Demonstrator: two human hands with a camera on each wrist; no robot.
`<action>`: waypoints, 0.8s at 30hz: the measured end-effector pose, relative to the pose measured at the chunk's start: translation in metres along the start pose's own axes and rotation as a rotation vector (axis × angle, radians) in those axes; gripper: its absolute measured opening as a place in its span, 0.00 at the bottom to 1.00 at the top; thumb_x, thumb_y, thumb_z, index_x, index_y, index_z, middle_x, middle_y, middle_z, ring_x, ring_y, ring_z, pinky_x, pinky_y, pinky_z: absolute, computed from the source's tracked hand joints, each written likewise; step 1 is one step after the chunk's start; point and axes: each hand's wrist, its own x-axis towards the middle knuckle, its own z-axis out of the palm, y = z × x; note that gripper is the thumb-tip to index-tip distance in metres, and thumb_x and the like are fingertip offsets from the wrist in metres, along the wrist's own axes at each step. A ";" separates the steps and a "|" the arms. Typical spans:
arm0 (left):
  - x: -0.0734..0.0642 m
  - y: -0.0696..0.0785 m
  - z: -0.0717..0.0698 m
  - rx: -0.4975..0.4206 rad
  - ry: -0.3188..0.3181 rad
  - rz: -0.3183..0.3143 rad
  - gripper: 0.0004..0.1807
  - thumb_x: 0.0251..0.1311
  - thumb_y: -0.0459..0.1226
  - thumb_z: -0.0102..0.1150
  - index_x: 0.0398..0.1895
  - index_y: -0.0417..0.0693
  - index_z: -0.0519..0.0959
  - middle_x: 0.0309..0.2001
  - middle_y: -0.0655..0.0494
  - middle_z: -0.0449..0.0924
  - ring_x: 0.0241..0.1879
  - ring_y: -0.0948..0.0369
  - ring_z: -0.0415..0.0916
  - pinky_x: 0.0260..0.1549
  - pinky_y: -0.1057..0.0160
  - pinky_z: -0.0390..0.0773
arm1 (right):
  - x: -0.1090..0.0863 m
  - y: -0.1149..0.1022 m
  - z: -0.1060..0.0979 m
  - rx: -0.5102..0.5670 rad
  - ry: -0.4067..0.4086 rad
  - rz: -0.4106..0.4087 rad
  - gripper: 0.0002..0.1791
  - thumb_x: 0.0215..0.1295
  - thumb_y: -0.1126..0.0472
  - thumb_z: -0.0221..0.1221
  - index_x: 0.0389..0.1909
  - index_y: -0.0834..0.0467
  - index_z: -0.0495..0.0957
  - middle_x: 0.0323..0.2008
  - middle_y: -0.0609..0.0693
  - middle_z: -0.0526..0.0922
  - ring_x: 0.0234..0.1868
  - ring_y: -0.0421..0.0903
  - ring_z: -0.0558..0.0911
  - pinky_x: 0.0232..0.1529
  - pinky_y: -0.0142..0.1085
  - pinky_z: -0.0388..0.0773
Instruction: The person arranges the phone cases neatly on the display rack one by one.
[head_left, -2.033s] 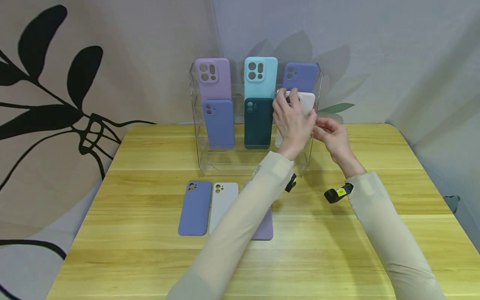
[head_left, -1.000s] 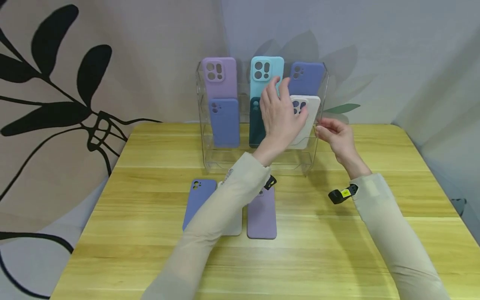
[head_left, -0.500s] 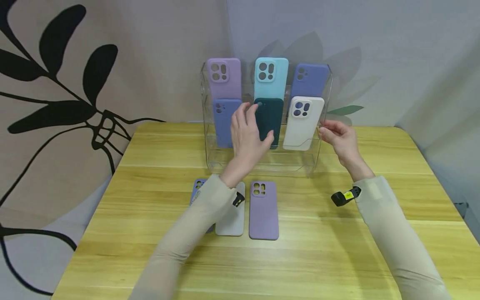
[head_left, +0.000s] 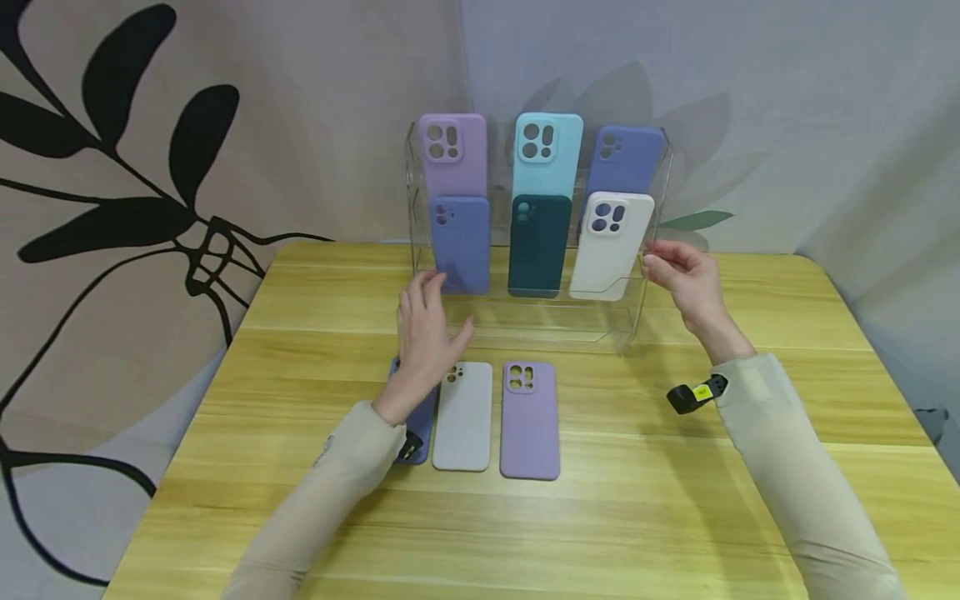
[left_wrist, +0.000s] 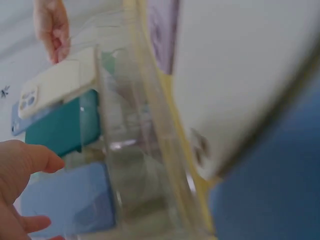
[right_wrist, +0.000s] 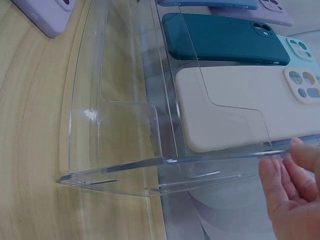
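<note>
My left hand [head_left: 425, 337] is over the table between the display stand and the row of lying phone cases, fingers spread, holding nothing. It partly covers a blue phone case [head_left: 424, 421]. A white phone case [head_left: 462, 421] and a purple phone case [head_left: 530, 425] lie beside that one. My right hand [head_left: 688, 283] pinches the right side edge of the clear acrylic display stand [right_wrist: 165, 161] between thumb and fingers. In the stand's middle tier lean a blue phone case [head_left: 461, 250], a dark green one [head_left: 540, 250] and a white one [head_left: 611, 246].
The stand's back tier holds a purple phone case [head_left: 455, 167], a light turquoise one [head_left: 549, 154] and a blue one [head_left: 626, 158]. The stand's lower front tier is see-through and low. Behind the wooden table [head_left: 637, 517] hangs a cloth backdrop [head_left: 337, 125] with leaf prints.
My left hand has let go of the white case in the stand's middle tier and moved left and down toward the lying cases. The right hand has stayed at the stand's side.
</note>
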 end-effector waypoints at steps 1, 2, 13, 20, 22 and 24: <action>-0.004 -0.004 -0.002 0.006 -0.019 -0.012 0.35 0.49 0.36 0.64 0.59 0.32 0.62 0.59 0.35 0.59 0.57 0.42 0.57 0.52 0.47 0.63 | 0.000 0.000 0.000 0.007 0.000 -0.001 0.08 0.61 0.69 0.59 0.40 0.58 0.80 0.40 0.45 0.80 0.36 0.36 0.79 0.38 0.23 0.77; -0.007 -0.008 -0.004 0.009 -0.034 -0.025 0.35 0.49 0.37 0.64 0.59 0.32 0.63 0.59 0.35 0.59 0.56 0.42 0.57 0.51 0.47 0.63 | 0.000 0.000 0.000 0.011 0.000 -0.003 0.08 0.61 0.69 0.59 0.40 0.58 0.80 0.40 0.46 0.81 0.36 0.36 0.79 0.38 0.23 0.77; -0.033 -0.032 -0.009 0.056 -0.055 -0.041 0.29 0.50 0.38 0.65 0.53 0.30 0.70 0.48 0.32 0.64 0.46 0.40 0.63 0.40 0.46 0.67 | 0.000 0.000 -0.001 0.026 0.007 0.008 0.07 0.60 0.69 0.60 0.38 0.57 0.80 0.38 0.44 0.81 0.35 0.36 0.80 0.37 0.23 0.77; -0.046 -0.038 -0.012 0.138 -0.170 -0.134 0.28 0.49 0.42 0.67 0.47 0.30 0.72 0.47 0.32 0.65 0.43 0.40 0.64 0.40 0.47 0.67 | 0.000 0.001 0.000 0.035 0.005 0.004 0.07 0.60 0.70 0.60 0.39 0.58 0.80 0.37 0.44 0.81 0.34 0.36 0.80 0.37 0.23 0.77; -0.049 -0.039 -0.013 0.167 -0.231 -0.167 0.30 0.48 0.44 0.67 0.47 0.29 0.72 0.47 0.31 0.66 0.44 0.40 0.64 0.40 0.47 0.68 | 0.000 0.002 -0.001 0.037 0.003 -0.004 0.07 0.60 0.70 0.60 0.39 0.58 0.80 0.37 0.44 0.81 0.34 0.36 0.80 0.37 0.23 0.77; -0.051 -0.040 -0.014 0.192 -0.301 -0.204 0.33 0.48 0.46 0.67 0.49 0.29 0.71 0.47 0.31 0.66 0.44 0.40 0.64 0.41 0.47 0.68 | 0.000 0.002 -0.001 0.034 0.001 -0.008 0.08 0.60 0.70 0.60 0.39 0.59 0.80 0.37 0.44 0.81 0.34 0.36 0.80 0.37 0.23 0.77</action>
